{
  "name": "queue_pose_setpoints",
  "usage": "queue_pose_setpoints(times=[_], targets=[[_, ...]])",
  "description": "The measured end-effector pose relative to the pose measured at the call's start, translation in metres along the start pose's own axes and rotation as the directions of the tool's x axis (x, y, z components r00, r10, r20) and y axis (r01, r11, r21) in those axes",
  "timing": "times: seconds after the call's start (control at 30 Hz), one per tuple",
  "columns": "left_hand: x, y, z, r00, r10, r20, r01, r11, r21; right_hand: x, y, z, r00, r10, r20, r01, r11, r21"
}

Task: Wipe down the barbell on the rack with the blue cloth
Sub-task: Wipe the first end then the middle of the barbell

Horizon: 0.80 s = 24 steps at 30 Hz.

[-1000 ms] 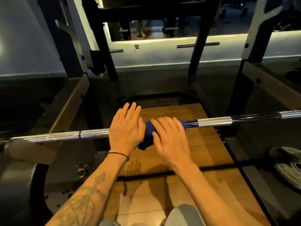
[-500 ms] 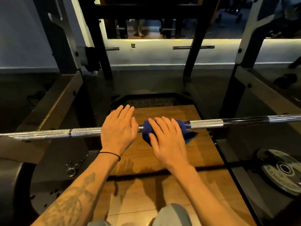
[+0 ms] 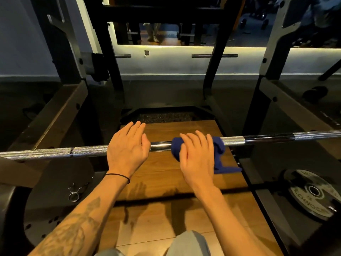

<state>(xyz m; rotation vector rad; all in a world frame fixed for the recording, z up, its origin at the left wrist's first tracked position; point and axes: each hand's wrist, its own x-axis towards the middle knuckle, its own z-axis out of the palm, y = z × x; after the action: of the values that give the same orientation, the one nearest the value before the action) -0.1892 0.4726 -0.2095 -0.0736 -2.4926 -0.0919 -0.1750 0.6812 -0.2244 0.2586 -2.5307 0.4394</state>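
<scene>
The right hand (image 3: pixel 197 157) presses the blue cloth (image 3: pixel 218 154) flat onto the barbell (image 3: pixel 55 153); the left hand (image 3: pixel 127 148) rests open on the bar just beside it, bare steel between them.

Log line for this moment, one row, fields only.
step: wiping barbell | right hand: pressing blue cloth on bar | left hand: flat on bar | bar: racked

barbell (image 3: pixel 232 141): glossy knurled metal; cloth (image 3: pixel 218 154): soft blue fabric; platform (image 3: pixel 166 169): smooth wood
</scene>
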Motion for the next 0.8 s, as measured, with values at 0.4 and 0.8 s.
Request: queue_pose_setpoints(times=[0.4, 0.8], targets=[[-0.001, -0.001, 0.003, 0.999, -0.003, 0.032, 0.003, 1.000, 0.004, 0.022, 0.069, -0.009, 0.886, 0.388, -0.253, -0.403, 0.915, -0.009], [-0.002, 0.003, -0.001, 1.000, -0.014, 0.018, 0.014, 1.000, -0.011, 0.019, 0.128, -0.036, 0.994, 0.015, -0.109, -0.025, 0.995, -0.093]])
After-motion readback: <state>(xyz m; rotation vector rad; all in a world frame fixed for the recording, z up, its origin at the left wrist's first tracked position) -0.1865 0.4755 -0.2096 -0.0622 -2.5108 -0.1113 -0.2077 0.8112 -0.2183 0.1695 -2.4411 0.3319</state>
